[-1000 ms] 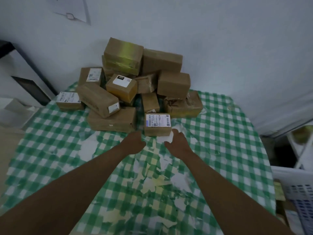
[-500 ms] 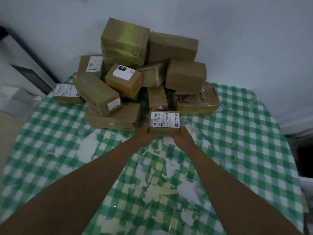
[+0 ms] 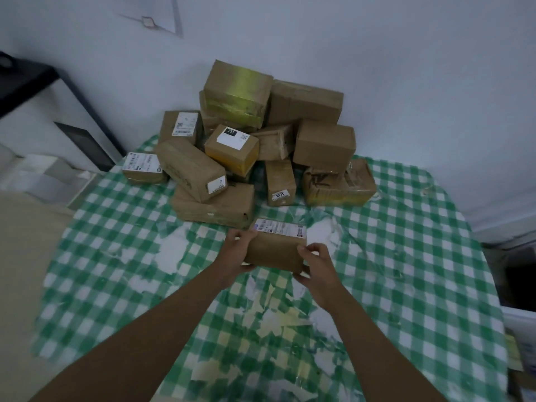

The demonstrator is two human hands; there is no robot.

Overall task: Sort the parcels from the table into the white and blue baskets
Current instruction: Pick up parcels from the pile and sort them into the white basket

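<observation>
A small brown parcel (image 3: 274, 250) with a white label on its top is held above the table, tilted so its front face shows. My left hand (image 3: 236, 253) grips its left side and my right hand (image 3: 314, 264) grips its right side, fingers curled round the edges. Behind it, a heap of several brown cardboard parcels (image 3: 255, 146) is stacked against the wall at the back of the table (image 3: 406, 271), which has a green and white checked cloth. At the far right edge a white basket rim (image 3: 519, 323) is partly in view.
A dark shelf unit (image 3: 37, 105) stands at the left beside the table. The cloth is worn through in white patches at the middle. The white wall runs close behind the parcel heap. Some boxes lie low at the bottom right corner.
Both hands reached the labelled parcel, took hold of it at its two sides, then lifted it off the cloth and drew it toward me, away from the heap.
</observation>
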